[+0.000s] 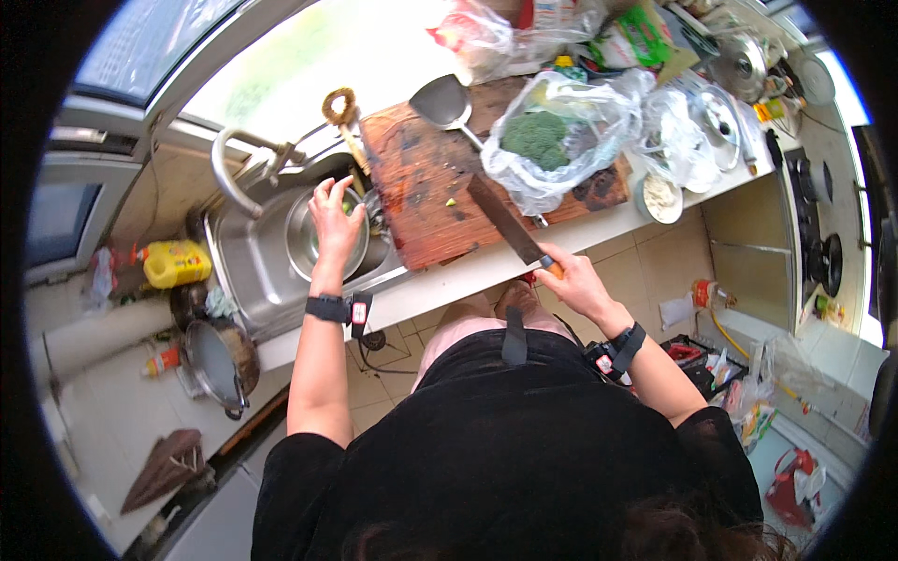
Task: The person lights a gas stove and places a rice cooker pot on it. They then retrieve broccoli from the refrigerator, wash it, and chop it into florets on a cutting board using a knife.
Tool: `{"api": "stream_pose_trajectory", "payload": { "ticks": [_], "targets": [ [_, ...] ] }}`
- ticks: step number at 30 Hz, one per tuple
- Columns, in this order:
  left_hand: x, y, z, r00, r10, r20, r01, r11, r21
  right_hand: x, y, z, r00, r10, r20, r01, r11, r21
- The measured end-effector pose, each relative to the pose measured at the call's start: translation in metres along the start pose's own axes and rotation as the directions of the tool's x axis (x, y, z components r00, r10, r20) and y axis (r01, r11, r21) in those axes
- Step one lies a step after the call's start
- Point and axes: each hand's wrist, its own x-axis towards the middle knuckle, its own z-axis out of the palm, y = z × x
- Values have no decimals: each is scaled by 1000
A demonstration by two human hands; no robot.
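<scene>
My right hand (575, 282) grips the wooden handle of a kitchen cleaver (506, 220), its broad blade angled over the front of a worn wooden cutting board (421, 189). Over a metal bowl (297, 235) in the sink, my left hand (335, 219) is held with its fingers apart. A bit of green food shows in the bowl beside those fingers; the rest is hidden by the hand. A small green scrap (450, 202) lies on the board. Behind the blade, a head of broccoli (537, 140) sits in a clear plastic bag (501, 165).
A spatula (443, 102) lies across the board's back. A curved faucet (223, 172) reaches over the steel sink (245, 273). Right of the board stands a bowl of white food (661, 199), with a gas stove (814, 203) beyond. A yellow jug (175, 264) and a pot (217, 357) stand at left.
</scene>
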Motion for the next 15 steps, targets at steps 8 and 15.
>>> {"api": "stream_pose_trajectory", "payload": {
  "ticks": [8,15],
  "targets": [
    [51,187,33,884,422,200,-149,662,-734,-54,-24,-76,997,-75,13,76,988,-136],
    [77,244,129,942,256,215,-139,885,-445,-61,-7,-126,933,320,-165,-266,921,286]
  ]
}}
